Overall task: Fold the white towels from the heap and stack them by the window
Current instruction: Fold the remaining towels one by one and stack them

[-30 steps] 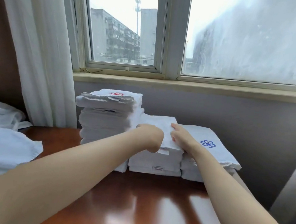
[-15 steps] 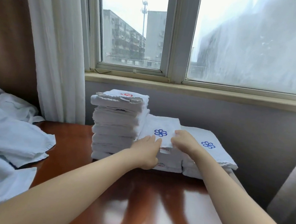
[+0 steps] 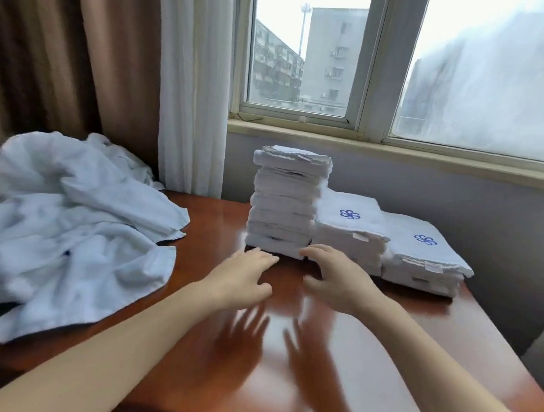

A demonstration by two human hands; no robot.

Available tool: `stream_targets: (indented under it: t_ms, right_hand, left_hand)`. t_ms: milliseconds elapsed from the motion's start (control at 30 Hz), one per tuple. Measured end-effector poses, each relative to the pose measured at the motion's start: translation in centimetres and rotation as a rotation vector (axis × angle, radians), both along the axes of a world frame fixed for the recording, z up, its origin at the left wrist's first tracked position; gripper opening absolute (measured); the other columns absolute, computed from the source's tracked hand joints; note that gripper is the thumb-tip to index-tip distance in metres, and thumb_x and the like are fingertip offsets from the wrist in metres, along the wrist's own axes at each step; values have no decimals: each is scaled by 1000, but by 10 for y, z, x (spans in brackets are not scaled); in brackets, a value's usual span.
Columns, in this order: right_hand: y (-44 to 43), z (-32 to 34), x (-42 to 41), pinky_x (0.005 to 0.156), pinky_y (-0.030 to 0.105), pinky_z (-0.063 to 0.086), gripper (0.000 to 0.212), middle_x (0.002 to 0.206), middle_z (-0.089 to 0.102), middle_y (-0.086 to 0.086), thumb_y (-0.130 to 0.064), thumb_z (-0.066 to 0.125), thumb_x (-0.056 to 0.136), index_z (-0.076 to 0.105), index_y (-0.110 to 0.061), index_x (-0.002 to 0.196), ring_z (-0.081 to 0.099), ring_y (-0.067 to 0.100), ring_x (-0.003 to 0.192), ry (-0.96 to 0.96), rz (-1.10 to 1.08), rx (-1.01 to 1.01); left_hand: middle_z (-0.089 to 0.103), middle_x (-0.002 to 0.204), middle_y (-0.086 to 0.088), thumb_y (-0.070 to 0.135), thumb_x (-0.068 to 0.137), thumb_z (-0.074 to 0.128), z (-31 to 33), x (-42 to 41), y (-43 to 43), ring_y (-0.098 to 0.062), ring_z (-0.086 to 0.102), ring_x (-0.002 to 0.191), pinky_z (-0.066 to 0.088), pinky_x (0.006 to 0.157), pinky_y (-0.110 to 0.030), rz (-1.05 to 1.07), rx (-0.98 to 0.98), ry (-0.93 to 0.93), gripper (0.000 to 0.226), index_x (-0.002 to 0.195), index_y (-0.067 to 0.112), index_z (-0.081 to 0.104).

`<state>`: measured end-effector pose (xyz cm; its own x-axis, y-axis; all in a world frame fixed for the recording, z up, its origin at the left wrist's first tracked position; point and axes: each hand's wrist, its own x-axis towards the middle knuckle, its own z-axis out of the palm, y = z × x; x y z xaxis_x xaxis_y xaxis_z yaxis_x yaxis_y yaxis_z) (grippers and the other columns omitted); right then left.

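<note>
A wide window (image 3: 311, 60) fills the wall at twelve o'clock, with grey blocks of flats outside. A brown drape (image 3: 62, 53) hangs at ten o'clock, and a white sheer (image 3: 193, 82) hangs between it and the window frame. Below them a glossy red-brown bench (image 3: 381, 366) runs from the person to the wall under the sill.

The heap (image 3: 63, 219) of loose white towels sprawls over the bench's nine o'clock side, crumpled and unfolded, with its near edge drooping toward seven o'clock. Three stacks of folded towels stand in a row along the twelve o'clock edge, by the window and side by side. The tall stack (image 3: 284, 207) is leftmost and rises to about sill height. The middle stack (image 3: 347, 239) stands at one o'clock, roughly half as high, with a blue flower mark on top. The low stack (image 3: 424, 263) sits at two o'clock of the bench and carries the same blue mark.

Both arms reach in from six o'clock, bare. The left hand (image 3: 244, 276) is palm down with fingers loosely spread, holding nothing, its tips at the foot of the tall stack. The right hand (image 3: 336, 278) is likewise spread and empty, its fingers at the foot of the middle stack. Whether either hand touches the towels cannot be told. Their blurred reflections show in the polish beneath them.
</note>
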<state>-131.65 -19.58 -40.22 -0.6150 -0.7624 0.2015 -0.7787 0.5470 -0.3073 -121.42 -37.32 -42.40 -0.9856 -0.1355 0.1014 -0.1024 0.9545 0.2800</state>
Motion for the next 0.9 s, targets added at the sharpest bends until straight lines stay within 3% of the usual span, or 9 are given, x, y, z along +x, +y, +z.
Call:
stream_targets:
  t_ms: [200,367,500,600,700,833,900]
  right_hand:
    - [-66,-5,57,101,31,42,54,145,48,-10,-24,55,90,47,-30,143,43,12,133,32,141,-2]
    - [-133,-12,97,105,34,41,55,149,44,-8,-25,55,92,44,-30,145,41,14,136,-6,262,25]
    - [-183,-19,123,97,33,45,54,147,45,-11,-25,55,91,45,-33,143,44,13,133,-29,328,35]
    - [-217,-21,136,86,28,45,56,147,45,-13,-25,54,88,45,-35,143,47,13,129,-54,360,26]
    - [-249,-18,141,94,32,47,54,147,47,-10,-27,55,89,46,-34,142,48,15,130,-42,381,13]
    - [-293,-8,138,86,28,45,50,144,50,-9,-26,55,91,49,-32,140,51,14,127,-23,372,-31]
    - [-315,-1,134,92,32,47,50,145,49,-8,-24,53,91,50,-30,140,49,14,128,-31,368,-57]
  left_hand:
    - [29,159,5,23,94,50,-3,77,-59,-14,15,150,12,122,-37,167,3,45,61,153,21,34]
    - [38,153,7,25,93,53,-8,137,-113,-16,32,142,26,114,-33,306,22,88,51,144,23,46]
    - [28,159,9,26,93,53,-17,176,-151,-13,13,150,14,121,-33,386,36,88,61,151,27,35]
    - [26,160,8,28,93,53,-17,197,-177,-13,9,151,7,122,-32,444,20,113,61,151,29,35]
    - [28,158,10,29,93,53,-10,210,-200,-10,12,149,7,118,-27,496,30,157,59,149,30,38]
    - [37,153,9,29,92,54,3,211,-233,-12,27,142,17,111,-22,541,11,176,56,147,29,41]
    - [37,153,7,30,92,54,10,205,-251,-13,30,141,23,110,-25,552,3,160,56,147,27,42]
